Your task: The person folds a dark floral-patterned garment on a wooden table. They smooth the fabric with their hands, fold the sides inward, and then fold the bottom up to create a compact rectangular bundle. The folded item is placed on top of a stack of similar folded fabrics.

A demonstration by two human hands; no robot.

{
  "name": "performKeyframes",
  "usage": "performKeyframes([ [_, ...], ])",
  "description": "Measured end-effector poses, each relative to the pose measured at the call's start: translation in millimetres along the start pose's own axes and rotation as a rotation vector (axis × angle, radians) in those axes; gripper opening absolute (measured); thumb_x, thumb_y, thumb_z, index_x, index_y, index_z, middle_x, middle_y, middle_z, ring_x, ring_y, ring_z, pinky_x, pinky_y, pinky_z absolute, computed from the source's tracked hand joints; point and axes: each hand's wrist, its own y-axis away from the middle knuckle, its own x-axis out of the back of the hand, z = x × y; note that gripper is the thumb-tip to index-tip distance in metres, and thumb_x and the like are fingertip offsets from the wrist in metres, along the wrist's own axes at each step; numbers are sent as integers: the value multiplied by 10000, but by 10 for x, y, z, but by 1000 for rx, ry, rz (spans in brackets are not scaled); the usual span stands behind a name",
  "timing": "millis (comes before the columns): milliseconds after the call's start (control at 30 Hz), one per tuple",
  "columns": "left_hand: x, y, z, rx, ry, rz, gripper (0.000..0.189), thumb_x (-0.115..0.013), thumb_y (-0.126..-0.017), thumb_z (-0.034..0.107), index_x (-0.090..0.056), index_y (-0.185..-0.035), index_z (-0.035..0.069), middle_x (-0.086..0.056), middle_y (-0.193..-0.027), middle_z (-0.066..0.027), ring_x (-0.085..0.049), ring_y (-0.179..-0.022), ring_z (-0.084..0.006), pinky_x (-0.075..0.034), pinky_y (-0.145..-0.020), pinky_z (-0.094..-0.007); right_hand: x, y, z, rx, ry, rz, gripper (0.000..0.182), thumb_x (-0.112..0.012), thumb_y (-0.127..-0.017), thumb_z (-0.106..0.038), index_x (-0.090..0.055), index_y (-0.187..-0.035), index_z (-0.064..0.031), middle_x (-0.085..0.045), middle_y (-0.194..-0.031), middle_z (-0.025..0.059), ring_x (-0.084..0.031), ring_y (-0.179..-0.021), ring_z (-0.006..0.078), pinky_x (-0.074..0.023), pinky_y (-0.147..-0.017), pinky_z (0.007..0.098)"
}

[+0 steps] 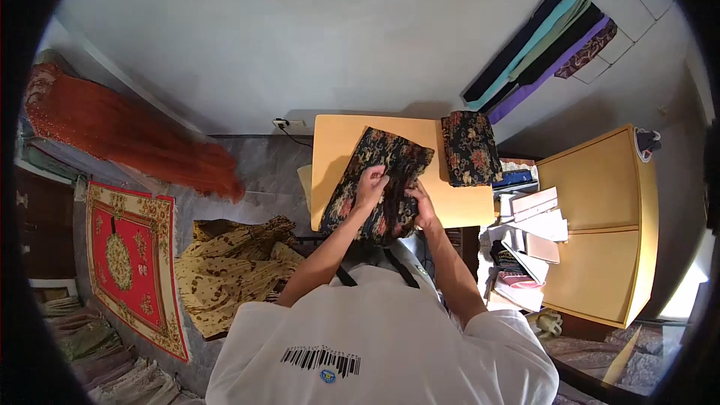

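A dark floral fabric [351,180] lies at a slant on the light wooden table [337,129], partly folded over at its right side and hanging past the near edge. My left hand [371,184] rests on its middle with curled fingers; whether they pinch the cloth is not clear. At the fabric's right part, my right hand [421,202] grips the folded layer, its fingers partly hidden by cloth. A folded piece of similar floral fabric [471,149] sits at the table's right back corner, apart from both hands.
Papers and notebooks [531,236] lie right of the table beside a wooden cabinet [596,225]. Yellow patterned cloth [242,275] and a red rug [135,264] are at the left. An orange gown [140,129] hangs farther back. Colored cloths [540,50] hang at the upper right.
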Motion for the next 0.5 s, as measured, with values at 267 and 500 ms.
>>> performKeyframes([
  [267,-404,-53,780,168,-546,-37,713,-782,-788,407,-549,-1274,-59,-655,-1167,-279,-638,-1129,-387,-507,-944,-436,-17,293,456,382,686,-288,585,-691,-865,-116,-534,-1425,-47,-691,-982,109,-603,-879,152,-499,-843,298],
  [500,-6,646,957,16,-5,-164,312,-659,-903,114,-634,-1184,-18,-702,-1056,-59,-634,-933,-134,-515,-840,-305,-129,809,-496,775,790,-34,286,-747,-843,-102,-632,-1100,-51,-625,-975,58,-588,-896,187,-475,-830,339],
])
